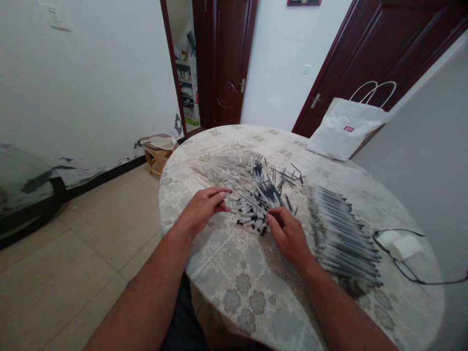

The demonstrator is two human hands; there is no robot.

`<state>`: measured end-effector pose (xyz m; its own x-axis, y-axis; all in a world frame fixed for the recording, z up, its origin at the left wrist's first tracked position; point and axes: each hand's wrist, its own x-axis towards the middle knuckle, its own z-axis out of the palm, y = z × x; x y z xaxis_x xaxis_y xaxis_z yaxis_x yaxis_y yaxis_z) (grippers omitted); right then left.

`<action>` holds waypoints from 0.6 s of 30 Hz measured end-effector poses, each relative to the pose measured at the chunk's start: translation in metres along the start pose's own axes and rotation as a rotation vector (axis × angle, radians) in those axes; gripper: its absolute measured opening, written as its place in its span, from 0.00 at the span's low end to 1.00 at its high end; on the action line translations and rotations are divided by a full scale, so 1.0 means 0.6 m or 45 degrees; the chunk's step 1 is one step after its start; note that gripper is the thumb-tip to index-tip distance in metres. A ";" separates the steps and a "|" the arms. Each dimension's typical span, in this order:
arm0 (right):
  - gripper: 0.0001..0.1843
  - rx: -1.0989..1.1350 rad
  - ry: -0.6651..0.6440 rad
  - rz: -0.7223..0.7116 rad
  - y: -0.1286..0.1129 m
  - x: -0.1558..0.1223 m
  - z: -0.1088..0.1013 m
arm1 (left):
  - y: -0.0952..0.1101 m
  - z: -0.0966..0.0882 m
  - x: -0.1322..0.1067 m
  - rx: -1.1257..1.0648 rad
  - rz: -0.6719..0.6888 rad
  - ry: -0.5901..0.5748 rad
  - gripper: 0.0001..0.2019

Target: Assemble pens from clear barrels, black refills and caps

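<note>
My right hand (pixel 287 234) is closed, thumb and fingers pinching the near end of a pale pen barrel (pixel 252 200) that slants up to the left. Across from it, my left hand (pixel 206 207) is closed in a pinch; what its fingertips hold is too small to make out. Between and beyond the hands lies a loose pile of clear white pen tubes (pixel 223 168). Dark thin pen parts (pixel 270 190) lie over the pile's right side. Short white pieces with black ends (pixel 252 217) gather just left of my right hand.
Beyond my right forearm, assembled-looking pens (pixel 343 234) lie in a row. Eyeglasses (pixel 405 278) and a crumpled white tissue (pixel 400 245) are at the right edge. A white paper bag (pixel 345 129) stands at the back right of the round, cloth-covered table (pixel 244 297). A stool (pixel 157 153) stands beyond the left side.
</note>
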<state>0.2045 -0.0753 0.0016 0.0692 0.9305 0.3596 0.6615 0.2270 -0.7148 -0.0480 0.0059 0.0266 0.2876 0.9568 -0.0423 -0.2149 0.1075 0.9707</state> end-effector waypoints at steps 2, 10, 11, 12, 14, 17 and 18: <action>0.12 -0.012 0.000 -0.014 0.001 0.000 0.002 | -0.003 0.003 0.001 -0.079 -0.005 -0.021 0.16; 0.12 -0.029 -0.026 -0.013 0.002 0.000 -0.001 | 0.001 0.011 0.000 -0.135 -0.050 -0.035 0.16; 0.12 -0.033 -0.024 -0.021 0.002 0.000 -0.002 | 0.001 0.011 0.000 -0.134 -0.047 -0.039 0.15; 0.13 -0.036 -0.019 -0.031 0.003 0.001 -0.003 | 0.000 0.010 0.000 -0.134 -0.041 -0.042 0.15; 0.13 -0.039 -0.010 -0.058 0.004 0.001 -0.004 | -0.002 0.009 0.002 -0.142 -0.030 -0.045 0.15; 0.13 -0.048 -0.028 -0.077 0.003 0.001 -0.005 | -0.005 0.008 0.005 -0.162 -0.016 -0.006 0.14; 0.12 -0.047 -0.039 -0.076 0.003 0.001 -0.005 | -0.007 0.008 0.006 -0.163 -0.007 0.013 0.14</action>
<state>0.2078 -0.0753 0.0024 0.0059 0.9241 0.3821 0.6909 0.2725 -0.6696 -0.0419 0.0078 0.0237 0.2801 0.9586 -0.0505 -0.3311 0.1459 0.9323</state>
